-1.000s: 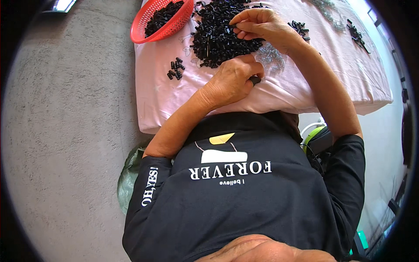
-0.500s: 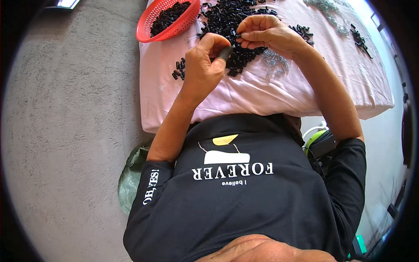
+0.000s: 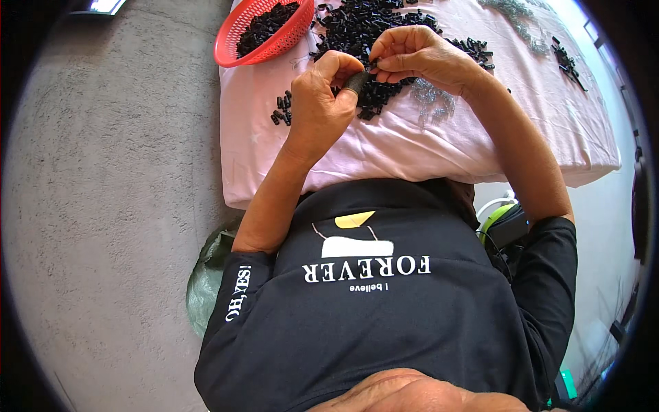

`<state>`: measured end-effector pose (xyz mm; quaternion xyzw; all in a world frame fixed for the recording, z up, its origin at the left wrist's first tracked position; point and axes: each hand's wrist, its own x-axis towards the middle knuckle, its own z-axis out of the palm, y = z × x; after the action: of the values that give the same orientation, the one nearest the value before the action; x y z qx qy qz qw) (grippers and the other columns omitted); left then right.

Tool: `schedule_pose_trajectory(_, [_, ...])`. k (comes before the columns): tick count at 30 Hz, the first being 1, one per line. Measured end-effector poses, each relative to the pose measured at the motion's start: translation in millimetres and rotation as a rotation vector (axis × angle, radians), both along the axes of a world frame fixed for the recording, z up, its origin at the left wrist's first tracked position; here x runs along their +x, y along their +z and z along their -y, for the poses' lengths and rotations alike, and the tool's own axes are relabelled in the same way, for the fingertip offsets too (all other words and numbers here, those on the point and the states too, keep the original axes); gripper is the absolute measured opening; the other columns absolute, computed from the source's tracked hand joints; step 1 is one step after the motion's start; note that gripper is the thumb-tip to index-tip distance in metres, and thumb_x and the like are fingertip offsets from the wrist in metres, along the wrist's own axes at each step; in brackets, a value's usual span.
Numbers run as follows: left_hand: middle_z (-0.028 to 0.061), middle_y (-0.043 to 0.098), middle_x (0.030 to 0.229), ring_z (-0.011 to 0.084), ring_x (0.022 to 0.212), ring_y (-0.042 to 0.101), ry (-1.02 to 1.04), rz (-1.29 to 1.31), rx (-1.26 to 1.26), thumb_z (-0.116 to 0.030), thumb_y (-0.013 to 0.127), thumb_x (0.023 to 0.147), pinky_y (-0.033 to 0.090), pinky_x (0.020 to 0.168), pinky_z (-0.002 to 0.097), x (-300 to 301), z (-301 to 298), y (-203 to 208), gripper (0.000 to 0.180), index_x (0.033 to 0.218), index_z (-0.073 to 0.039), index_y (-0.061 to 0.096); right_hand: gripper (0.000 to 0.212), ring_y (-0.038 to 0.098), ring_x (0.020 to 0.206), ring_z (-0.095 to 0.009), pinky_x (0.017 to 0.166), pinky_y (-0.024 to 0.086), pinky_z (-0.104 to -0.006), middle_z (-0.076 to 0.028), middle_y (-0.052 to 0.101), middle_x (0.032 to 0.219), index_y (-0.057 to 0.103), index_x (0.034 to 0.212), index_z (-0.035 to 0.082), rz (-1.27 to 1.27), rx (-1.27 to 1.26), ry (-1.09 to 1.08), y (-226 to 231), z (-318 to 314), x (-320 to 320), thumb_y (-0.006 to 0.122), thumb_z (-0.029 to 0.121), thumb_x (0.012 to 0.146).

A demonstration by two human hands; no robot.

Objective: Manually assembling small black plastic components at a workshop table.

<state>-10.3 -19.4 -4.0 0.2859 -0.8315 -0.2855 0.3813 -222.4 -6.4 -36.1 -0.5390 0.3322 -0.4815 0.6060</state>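
Over the heap of small black plastic pieces (image 3: pixel 374 103), my two hands are close together with their fingertips almost meeting. My left hand (image 3: pixel 322 103) is closed in a pinch, a dark cover (image 3: pixel 357 82) on its thumb; what lies between its fingers is too small to make out. Thumb and forefinger of my right hand (image 3: pixel 425 60) pinch what looks like one small black piece (image 3: pixel 373 65), hard to separate from the heap behind it. Beside the heap, below my right hand, lies a loose cluster of small shiny metal parts (image 3: pixel 434 101).
A red perforated basket (image 3: pixel 300 31) holding black pieces stands at the far left of the pink-covered table (image 3: pixel 412 154). More black pieces (image 3: pixel 281 108) lie left of my left hand. Farther right are silvery parts (image 3: pixel 518 24) and a small black pile (image 3: pixel 568 65).
My right hand has shifted slightly left, bringing its fingertips nearer to the left hand's. The left hand has turned a little, and the table's things have stayed put.
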Motion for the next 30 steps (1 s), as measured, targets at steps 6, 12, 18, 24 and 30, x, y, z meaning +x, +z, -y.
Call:
schedule_pose_trajectory(6, [0.0022,0.063,0.084,0.0072,0.079,0.061,-0.019,0.079,-0.006,0.013,0.056,0.078,0.051,0.076,0.0221,0.4,-2.5,2.9,0.021,0.095,0.002,0.061,0.013,0.067,0.08,-0.008,0.074,0.055,-0.0207,-0.002,0.067,0.088,0.064,0.1,0.004,0.015,-0.045,0.054,-2.9,-0.9,2.9,0.066,0.009,0.088])
schedule_pose_trajectory(12, [0.0017,0.063,0.083,0.0058,0.078,0.06,-0.096,0.02,0.258,0.01,0.06,0.082,0.051,0.073,0.0208,1.4,3.3,2.9,0.014,0.093,0.002,0.061,0.017,0.069,0.082,-0.012,0.078,0.057,-0.0236,-0.007,0.069,0.091,0.065,0.103,0.001,0.015,-0.025,0.102,-4.4,0.9,-2.3,0.067,0.008,0.087])
schedule_pose_trajectory(18, [0.0007,0.063,0.081,0.005,0.076,0.059,-0.191,0.043,0.383,0.004,0.065,0.085,0.049,0.069,0.0196,9.7,6.7,0.9,0.009,0.093,0.001,0.062,0.016,0.069,0.08,-0.011,0.078,0.056,-0.0231,-0.007,0.069,0.089,0.064,0.101,0.001,-0.083,0.005,0.182,-0.7,-2.3,-2.2,0.067,0.008,0.087])
schedule_pose_trajectory(24, [0.0098,0.065,0.078,0.0159,0.07,0.064,-0.093,0.28,0.121,0.003,0.064,0.078,0.05,0.064,0.0279,27.1,4.4,-13.7,0.009,0.087,0.0,0.065,0.014,0.068,0.08,-0.01,0.074,0.056,-0.0207,-0.005,0.069,0.09,0.062,0.102,0.003,0.066,0.032,0.073,-2.1,3.3,-5.9,0.064,0.008,0.089])
schedule_pose_trajectory(30, [0.0102,0.064,0.083,0.0177,0.071,0.062,-0.075,0.443,0.005,0.001,0.064,0.078,0.05,0.065,0.0283,35.1,-2.1,-18.7,0.014,0.091,0.001,0.066,0.017,0.068,0.08,-0.009,0.075,0.056,-0.0214,-0.005,0.069,0.09,0.064,0.106,0.003,0.044,0.049,-0.022,-2.8,2.2,-4.2,0.063,0.01,0.091])
